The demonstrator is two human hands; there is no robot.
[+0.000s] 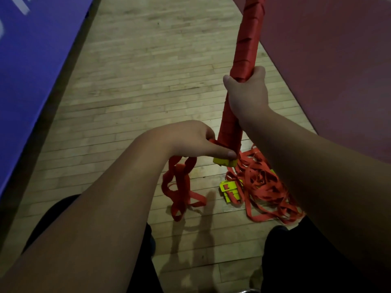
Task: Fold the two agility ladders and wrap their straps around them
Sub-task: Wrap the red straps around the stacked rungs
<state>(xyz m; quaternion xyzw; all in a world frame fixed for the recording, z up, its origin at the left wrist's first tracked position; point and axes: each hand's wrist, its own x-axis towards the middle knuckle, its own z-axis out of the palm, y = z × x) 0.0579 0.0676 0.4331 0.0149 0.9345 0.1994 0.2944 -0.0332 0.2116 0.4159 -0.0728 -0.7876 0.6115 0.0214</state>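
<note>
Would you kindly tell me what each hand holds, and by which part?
The right hand grips the strap-wrapped ladder bundle around its middle; the left hand pinches the loose red strap at the bundle's lower end.

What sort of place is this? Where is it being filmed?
Most likely a sports hall or gym. There is a strip-wood floor, what looks like a blue mat along the left and a red mat on the right, and an agility ladder bundled in its strap.
</note>
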